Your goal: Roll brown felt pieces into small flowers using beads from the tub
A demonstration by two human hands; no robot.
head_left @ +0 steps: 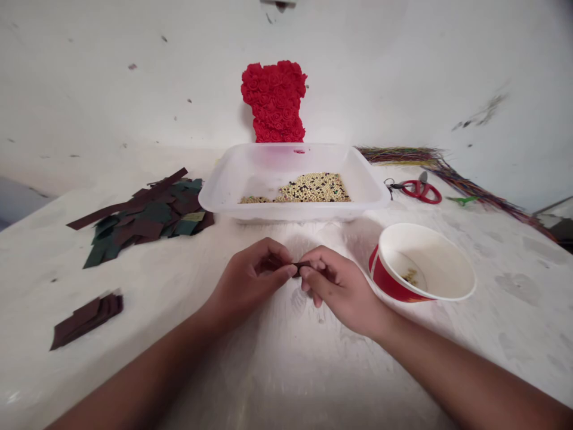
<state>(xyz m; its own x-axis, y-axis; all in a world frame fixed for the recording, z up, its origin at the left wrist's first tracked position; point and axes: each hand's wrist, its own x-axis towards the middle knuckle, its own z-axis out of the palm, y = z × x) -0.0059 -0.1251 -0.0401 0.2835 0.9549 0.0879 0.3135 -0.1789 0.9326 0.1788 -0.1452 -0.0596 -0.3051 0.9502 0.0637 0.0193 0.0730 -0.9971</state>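
My left forearm [147, 373] and right forearm [465, 373] reach in from the bottom corners of the view, above a white worktop [277, 382]. My left hand [248, 280] and right hand [340, 292] meet at the centre, both closed in a fingertip pinch on a small dark brown strip [301, 267]. Only a short length shows between them. My fingers hide the rest, and I can't tell whether it's paper or foam. With a piece this small, I'd keep the pressure even from both sides and the fingertips close together so it doesn't twist or slip.

Space is tightest on the right: a red-and-white paper bowl [394, 280] sits just beside my right hand, so swinging that wrist outward could catch its rim. Ahead of my fingertips is the front edge of a clear plastic tray [286, 212], holding a mix of small seeds [313, 190]. Well left of my fingers lie a heap of dark green and brown cut pieces [143, 218] and a smaller brown stack [87, 319]. Beyond the bowl are red-handled scissors [418, 191] and a bundle of coloured strands [470, 182].
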